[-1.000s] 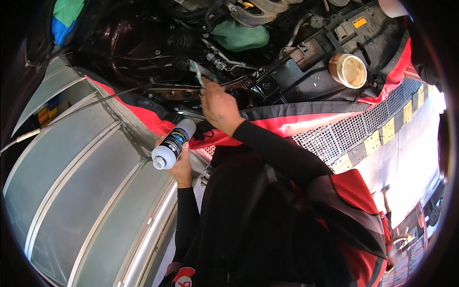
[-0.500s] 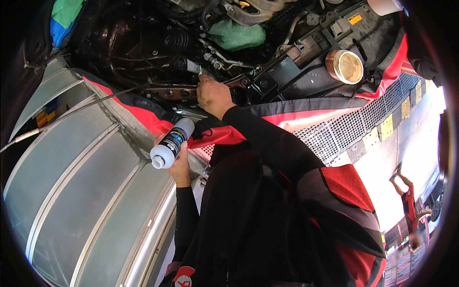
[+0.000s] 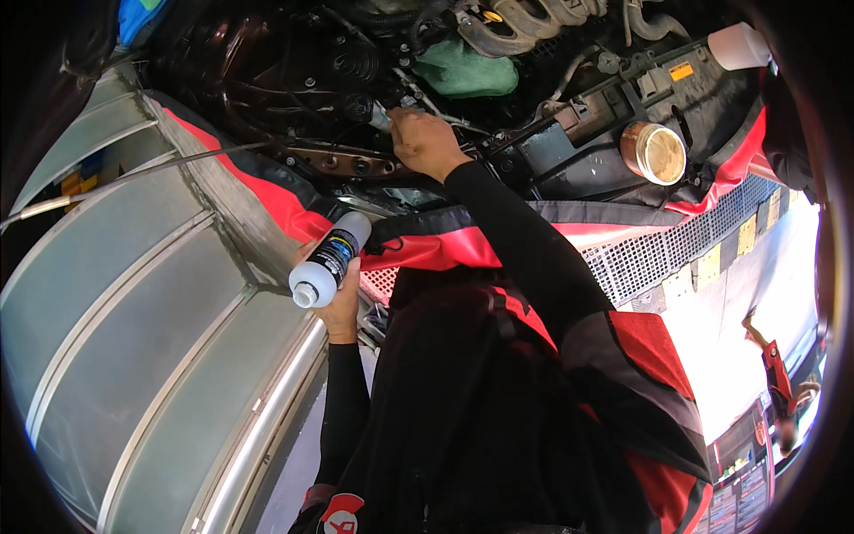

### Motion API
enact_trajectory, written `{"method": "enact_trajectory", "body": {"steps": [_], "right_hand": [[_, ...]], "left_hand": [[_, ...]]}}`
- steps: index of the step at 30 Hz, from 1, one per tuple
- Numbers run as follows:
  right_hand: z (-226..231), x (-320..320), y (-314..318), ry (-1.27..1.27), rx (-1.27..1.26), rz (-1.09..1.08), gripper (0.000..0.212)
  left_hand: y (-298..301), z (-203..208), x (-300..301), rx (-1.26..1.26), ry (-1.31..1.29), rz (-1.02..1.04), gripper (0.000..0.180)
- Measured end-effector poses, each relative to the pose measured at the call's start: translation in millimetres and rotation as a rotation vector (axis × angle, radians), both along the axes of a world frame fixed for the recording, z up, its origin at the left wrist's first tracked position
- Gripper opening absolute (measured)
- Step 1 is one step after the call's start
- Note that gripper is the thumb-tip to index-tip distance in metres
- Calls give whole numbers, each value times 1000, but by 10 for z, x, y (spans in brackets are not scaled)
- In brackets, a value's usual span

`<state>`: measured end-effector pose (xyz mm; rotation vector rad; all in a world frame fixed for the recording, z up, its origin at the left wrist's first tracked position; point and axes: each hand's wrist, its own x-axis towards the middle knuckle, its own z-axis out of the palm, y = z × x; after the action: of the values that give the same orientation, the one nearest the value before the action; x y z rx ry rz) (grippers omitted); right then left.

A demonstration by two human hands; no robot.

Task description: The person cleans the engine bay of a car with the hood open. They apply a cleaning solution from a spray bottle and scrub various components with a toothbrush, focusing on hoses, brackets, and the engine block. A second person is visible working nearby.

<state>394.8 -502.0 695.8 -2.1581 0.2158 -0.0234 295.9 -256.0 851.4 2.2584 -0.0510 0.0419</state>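
Observation:
My left hand [image 3: 342, 304] is wrapped round a pale plastic bottle [image 3: 309, 278] with a dark label, held at a slant below the car's front edge. Its narrow neck points down and toward me. Over the engine bay, my right hand [image 3: 430, 144] is closed, fingers curled, on a short pale piece [image 3: 381, 118] beside a dark round end. What this piece is, I cannot make out. A dark metal crossmember [image 3: 329, 162] with round holes runs just below that hand. Behind the hand lies a green cloth [image 3: 467, 69] among the engine parts.
An open jar [image 3: 660, 153] of tan paste stands on the front panel to the right. Farther right is a whitish container [image 3: 740, 46]. A red and black cover [image 3: 445, 249] drapes the car's edge. A thin prop rod [image 3: 133, 189] crosses at left. Another person [image 3: 777, 374] stands far right.
The view has shifted slightly, so the engine bay sits a little lower and farther right. My right hand stays at the pale piece; my left still holds the bottle.

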Motion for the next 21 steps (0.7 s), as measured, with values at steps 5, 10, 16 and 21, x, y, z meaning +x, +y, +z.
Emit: {"method": "enact_trajectory", "body": {"steps": [5, 10, 16, 21], "right_hand": [[57, -49, -133, 229, -145, 194, 32], [30, -183, -229, 36, -40, 102, 30], [6, -255, -217, 73, -182, 223, 24], [24, -348, -289, 112, -281, 201, 23]], "left_hand": [[-22, 18, 7, 68, -22, -6, 68], [-20, 68, -9, -16, 41, -31, 68], [-8, 13, 43, 24, -32, -38, 73], [-4, 37, 21, -13, 21, -57, 68]]}}
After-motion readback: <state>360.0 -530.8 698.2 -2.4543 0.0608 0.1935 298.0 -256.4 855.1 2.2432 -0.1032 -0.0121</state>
